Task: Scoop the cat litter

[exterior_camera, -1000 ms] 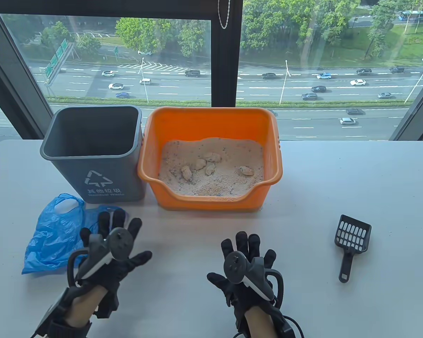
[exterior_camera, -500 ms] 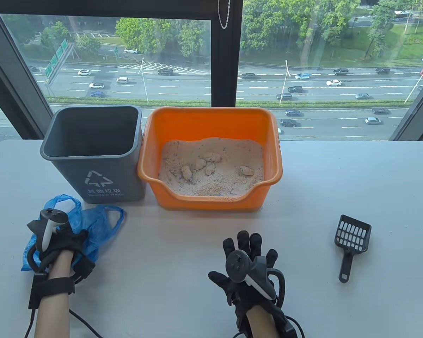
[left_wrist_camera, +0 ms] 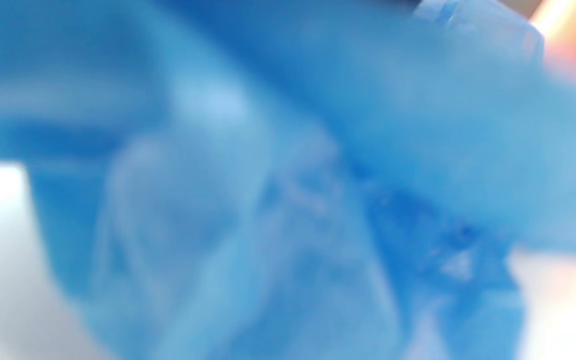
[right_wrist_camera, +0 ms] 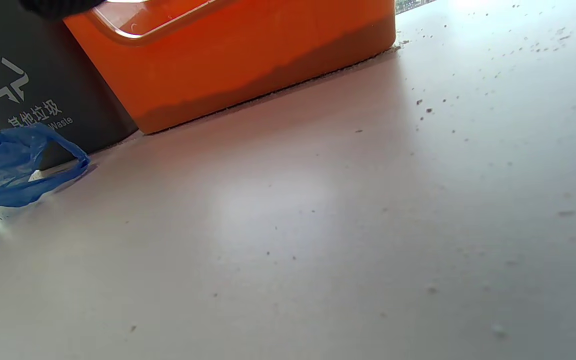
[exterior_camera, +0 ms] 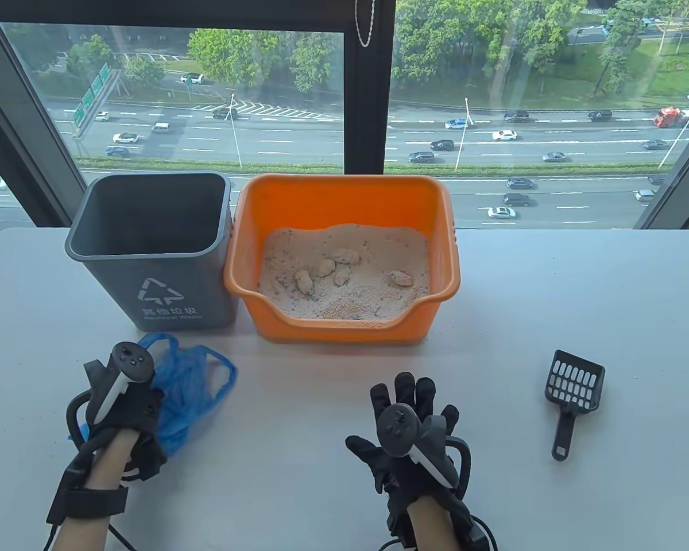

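- A pale grey worktop (exterior_camera: 551,287) fills the lower two-thirds of the table view; behind it, across the top of the frame, a dark-framed window (exterior_camera: 367,86) looks down on a road with cars and trees.
- The orange litter box (exterior_camera: 344,258) stands at centre frame near the far edge, holding sandy cat litter (exterior_camera: 350,287) with several clumps (exterior_camera: 324,270) on its surface. A grey waste bin (exterior_camera: 149,247) stands just beside it on the left.
- The black slotted scoop (exterior_camera: 571,396) lies alone at the right of the frame, handle toward the bottom edge, well apart from both hands.
- The left hand (exterior_camera: 123,407), at lower left, sits on a crumpled blue plastic bag (exterior_camera: 189,384); its fingers are hidden under the tracker, so I cannot tell whether they hold the bag.
- The right hand (exterior_camera: 410,425), at lower centre, rests flat with fingers (exterior_camera: 405,387) spread and straight, holding nothing.
- The left wrist view shows only blurred blue plastic filling the frame.
- The right wrist view, low to the worktop, shows scattered litter grains (right_wrist_camera: 425,107) that the table view does not resolve, plus the box wall and bin label at upper left.
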`<action>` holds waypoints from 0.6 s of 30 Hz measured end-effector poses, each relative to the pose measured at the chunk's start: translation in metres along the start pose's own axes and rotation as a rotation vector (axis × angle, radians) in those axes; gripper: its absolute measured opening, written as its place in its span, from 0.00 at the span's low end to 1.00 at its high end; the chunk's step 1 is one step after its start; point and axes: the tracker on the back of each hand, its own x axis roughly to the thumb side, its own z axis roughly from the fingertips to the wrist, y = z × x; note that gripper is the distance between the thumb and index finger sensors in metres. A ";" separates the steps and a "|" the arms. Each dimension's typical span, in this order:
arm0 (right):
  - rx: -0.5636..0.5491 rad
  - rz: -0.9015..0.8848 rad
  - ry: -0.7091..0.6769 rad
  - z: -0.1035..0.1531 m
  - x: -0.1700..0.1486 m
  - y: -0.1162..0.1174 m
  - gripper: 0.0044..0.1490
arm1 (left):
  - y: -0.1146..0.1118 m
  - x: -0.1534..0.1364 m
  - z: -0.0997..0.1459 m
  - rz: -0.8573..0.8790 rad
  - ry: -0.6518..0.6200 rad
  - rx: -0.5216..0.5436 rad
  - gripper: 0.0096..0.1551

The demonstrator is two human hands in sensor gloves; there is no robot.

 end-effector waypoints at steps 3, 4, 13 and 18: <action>-0.014 -0.058 -0.023 0.003 -0.003 -0.007 0.55 | 0.001 0.036 0.030 -0.012 -0.172 0.019 0.21; -0.021 -0.094 -0.041 0.005 -0.004 -0.010 0.55 | 0.001 0.051 0.042 -0.016 -0.232 0.032 0.21; 0.012 -0.539 -0.214 0.014 -0.015 -0.028 0.47 | -0.016 0.161 0.101 0.001 -0.593 0.008 0.20; 0.014 -0.534 -0.223 0.015 -0.016 -0.028 0.45 | -0.044 0.185 0.100 -0.016 -0.635 -0.005 0.21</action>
